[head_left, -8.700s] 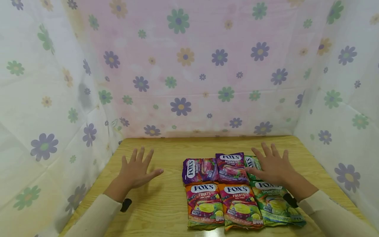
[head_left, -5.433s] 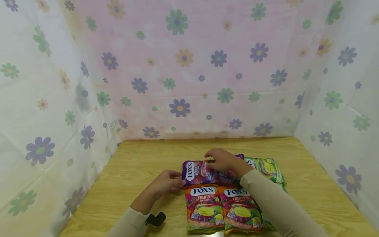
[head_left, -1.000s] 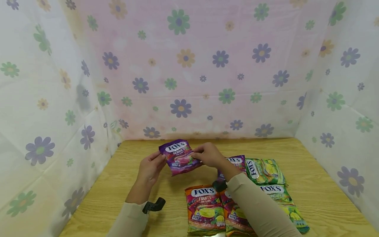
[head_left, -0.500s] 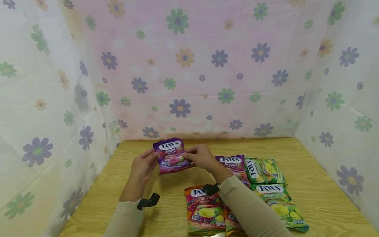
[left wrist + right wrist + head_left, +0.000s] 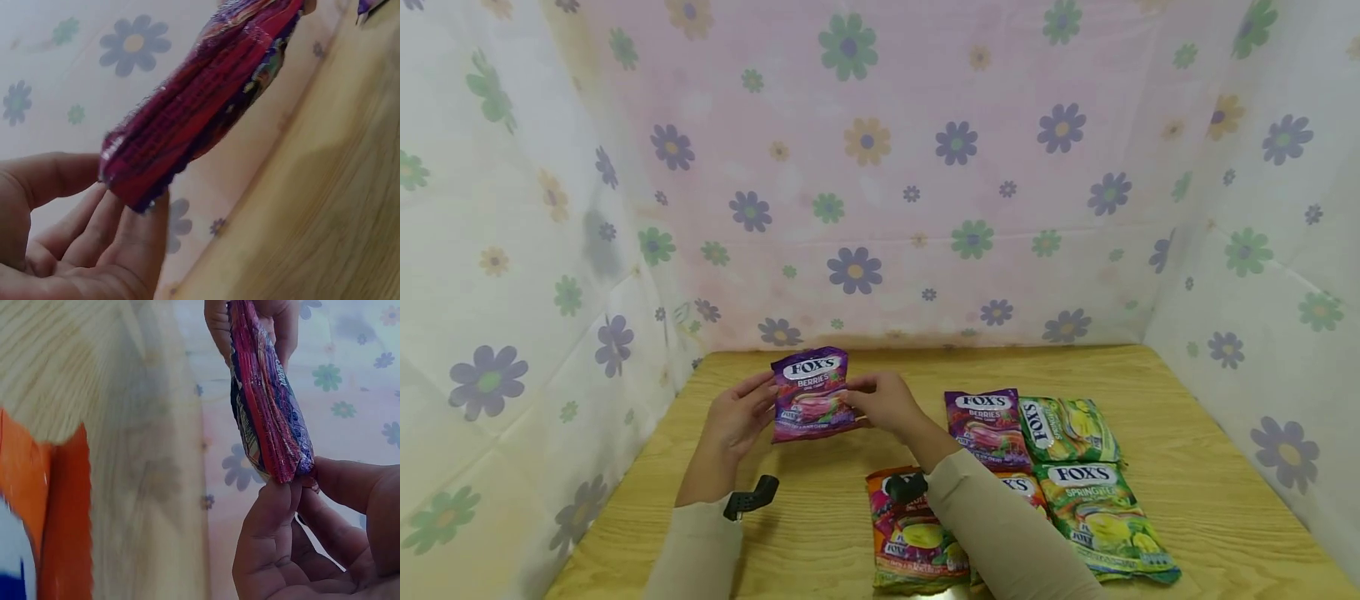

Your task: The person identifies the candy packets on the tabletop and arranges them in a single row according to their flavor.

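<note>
A purple Fox's Berries candy bag [image 5: 811,396] is held up above the left part of the table, its printed front facing me. My left hand [image 5: 735,419] pinches its left edge between thumb and fingers. On the opposite edge, my right hand [image 5: 883,404] pinches it the same way. Seen in the left wrist view, the candy bag [image 5: 181,119] shows its crimped bottom seam, clear of the wood. In the right wrist view the thumb and fingers of my right hand [image 5: 300,531] close on a corner of the bag.
On the right half of the wooden table [image 5: 805,533] lie another purple Berries bag [image 5: 987,427], two green Springtea bags [image 5: 1071,429] and two orange Fruits bags [image 5: 917,550]. My right forearm partly covers the Fruits bags. Floral cloth walls [image 5: 880,208] enclose the back and sides.
The Berries bag lay in the back row at first. Both hands took hold of it and lifted it; over the last second they carried it left and turned it more upright.
</note>
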`<state>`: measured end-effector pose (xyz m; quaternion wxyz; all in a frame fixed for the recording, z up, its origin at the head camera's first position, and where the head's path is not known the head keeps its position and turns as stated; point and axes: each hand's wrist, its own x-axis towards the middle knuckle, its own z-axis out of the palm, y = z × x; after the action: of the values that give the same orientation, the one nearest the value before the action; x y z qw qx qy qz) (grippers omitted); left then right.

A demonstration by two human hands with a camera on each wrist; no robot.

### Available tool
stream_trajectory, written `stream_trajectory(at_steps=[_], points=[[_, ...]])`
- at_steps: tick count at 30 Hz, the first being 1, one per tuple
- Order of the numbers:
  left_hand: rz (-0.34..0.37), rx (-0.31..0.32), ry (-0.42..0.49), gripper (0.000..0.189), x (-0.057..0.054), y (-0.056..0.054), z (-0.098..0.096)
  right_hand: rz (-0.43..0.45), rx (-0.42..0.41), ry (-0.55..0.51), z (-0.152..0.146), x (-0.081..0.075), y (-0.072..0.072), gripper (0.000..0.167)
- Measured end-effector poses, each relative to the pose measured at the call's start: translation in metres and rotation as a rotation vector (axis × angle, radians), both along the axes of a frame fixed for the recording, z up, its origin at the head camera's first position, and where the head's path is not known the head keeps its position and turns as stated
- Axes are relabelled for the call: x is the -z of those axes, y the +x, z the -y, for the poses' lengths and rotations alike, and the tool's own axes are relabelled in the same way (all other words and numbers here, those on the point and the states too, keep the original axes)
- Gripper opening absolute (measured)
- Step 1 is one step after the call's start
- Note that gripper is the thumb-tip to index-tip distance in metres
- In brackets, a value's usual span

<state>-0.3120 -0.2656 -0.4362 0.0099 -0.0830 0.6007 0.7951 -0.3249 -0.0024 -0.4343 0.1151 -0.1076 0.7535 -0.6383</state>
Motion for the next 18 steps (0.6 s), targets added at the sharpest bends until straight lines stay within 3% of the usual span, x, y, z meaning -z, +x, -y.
stream_trajectory(at_steps=[7,18], points=[[0.018,0.128,-0.078,0.061,0.003,-0.002,0.021,0.020,0.046,-0.056,0.022,0.009,0.001,0.023],[0.015,0.100,-0.062,0.055,0.010,-0.002,0.038,0.092,0.112,-0.097,0.047,0.024,0.003,0.022]])
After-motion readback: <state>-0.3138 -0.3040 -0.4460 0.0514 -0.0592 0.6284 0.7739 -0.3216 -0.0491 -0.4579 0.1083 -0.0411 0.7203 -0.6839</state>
